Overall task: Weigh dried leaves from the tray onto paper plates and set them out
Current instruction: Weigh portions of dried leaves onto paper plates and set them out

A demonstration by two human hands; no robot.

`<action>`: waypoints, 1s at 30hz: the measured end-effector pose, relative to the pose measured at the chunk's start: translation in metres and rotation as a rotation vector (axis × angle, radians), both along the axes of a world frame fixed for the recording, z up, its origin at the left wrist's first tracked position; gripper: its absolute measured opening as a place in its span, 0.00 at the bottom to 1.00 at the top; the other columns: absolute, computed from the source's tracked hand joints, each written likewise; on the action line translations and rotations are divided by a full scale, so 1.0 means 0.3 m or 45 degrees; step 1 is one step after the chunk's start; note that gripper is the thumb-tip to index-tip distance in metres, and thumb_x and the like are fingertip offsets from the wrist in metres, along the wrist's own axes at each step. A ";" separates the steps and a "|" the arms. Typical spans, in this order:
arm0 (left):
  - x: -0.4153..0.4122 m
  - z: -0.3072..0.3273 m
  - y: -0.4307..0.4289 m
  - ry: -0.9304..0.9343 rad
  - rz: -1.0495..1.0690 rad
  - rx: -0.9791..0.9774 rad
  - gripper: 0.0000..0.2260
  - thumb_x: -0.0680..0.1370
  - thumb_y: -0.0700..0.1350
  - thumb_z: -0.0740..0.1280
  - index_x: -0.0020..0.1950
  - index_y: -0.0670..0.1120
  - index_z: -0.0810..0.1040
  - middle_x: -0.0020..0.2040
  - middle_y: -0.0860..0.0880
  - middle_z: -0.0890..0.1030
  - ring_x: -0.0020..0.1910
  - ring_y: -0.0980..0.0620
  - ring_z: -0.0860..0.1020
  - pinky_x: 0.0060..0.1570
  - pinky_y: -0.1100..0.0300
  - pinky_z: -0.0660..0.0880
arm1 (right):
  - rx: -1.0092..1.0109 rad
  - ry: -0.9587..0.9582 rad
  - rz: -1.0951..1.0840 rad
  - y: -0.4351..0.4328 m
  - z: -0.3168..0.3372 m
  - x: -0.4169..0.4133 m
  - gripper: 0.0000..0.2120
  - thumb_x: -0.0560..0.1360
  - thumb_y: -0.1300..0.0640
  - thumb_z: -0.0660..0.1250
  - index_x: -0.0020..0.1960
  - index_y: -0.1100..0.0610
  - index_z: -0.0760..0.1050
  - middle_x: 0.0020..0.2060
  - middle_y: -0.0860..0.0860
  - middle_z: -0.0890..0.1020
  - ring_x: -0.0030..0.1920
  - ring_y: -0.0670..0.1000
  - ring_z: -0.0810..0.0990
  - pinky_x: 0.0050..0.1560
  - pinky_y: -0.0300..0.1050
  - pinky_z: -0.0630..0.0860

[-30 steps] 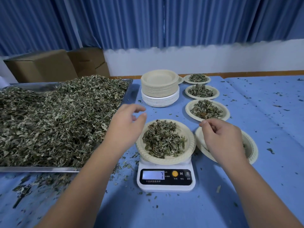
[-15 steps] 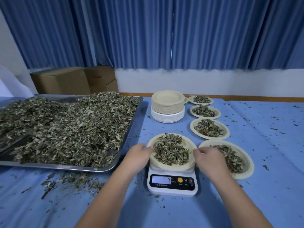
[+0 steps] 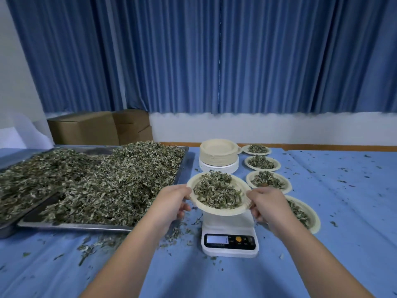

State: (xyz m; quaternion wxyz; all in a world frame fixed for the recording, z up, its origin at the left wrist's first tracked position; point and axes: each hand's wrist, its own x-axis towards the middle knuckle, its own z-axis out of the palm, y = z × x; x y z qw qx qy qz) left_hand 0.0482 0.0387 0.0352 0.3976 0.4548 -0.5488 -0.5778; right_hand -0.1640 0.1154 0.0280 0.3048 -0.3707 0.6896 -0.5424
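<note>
now both hands (image 3: 173, 203) (image 3: 268, 206) hold leaf plate (image 3: 227, 209) above scale (image 3: 229, 239).

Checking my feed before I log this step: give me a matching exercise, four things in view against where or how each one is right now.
Things:
1. scale
2. metal tray
3. stack of empty plates
4. plate of leaves

States:
A. held in the air by the left hand and right hand
B. at the left, heaped with dried leaves
C. platform bare, display facing the person
D. standing beyond the scale

Pairs: 1-C, 2-B, 3-D, 4-A
</note>
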 end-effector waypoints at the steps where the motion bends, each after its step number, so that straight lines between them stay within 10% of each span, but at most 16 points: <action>1: 0.010 0.016 -0.013 0.007 -0.011 -0.020 0.08 0.80 0.41 0.62 0.51 0.44 0.81 0.37 0.48 0.76 0.25 0.55 0.71 0.24 0.63 0.63 | -0.026 -0.035 0.013 -0.012 0.028 0.010 0.09 0.78 0.62 0.63 0.41 0.62 0.77 0.19 0.52 0.72 0.18 0.48 0.66 0.20 0.37 0.62; 18: -0.150 0.140 -0.703 0.272 0.172 -0.127 0.19 0.81 0.40 0.61 0.49 0.65 0.83 0.42 0.52 0.85 0.37 0.51 0.81 0.38 0.56 0.80 | -0.029 -0.472 0.224 -0.796 0.194 -0.131 0.04 0.79 0.63 0.62 0.50 0.63 0.75 0.26 0.53 0.74 0.24 0.49 0.72 0.21 0.39 0.68; 30: -0.275 0.363 -1.017 0.247 0.367 0.307 0.10 0.80 0.37 0.63 0.54 0.49 0.81 0.44 0.45 0.86 0.40 0.45 0.84 0.34 0.54 0.81 | 0.360 -0.660 0.419 -1.174 0.433 -0.301 0.06 0.78 0.68 0.63 0.43 0.61 0.69 0.28 0.53 0.69 0.25 0.48 0.69 0.21 0.38 0.65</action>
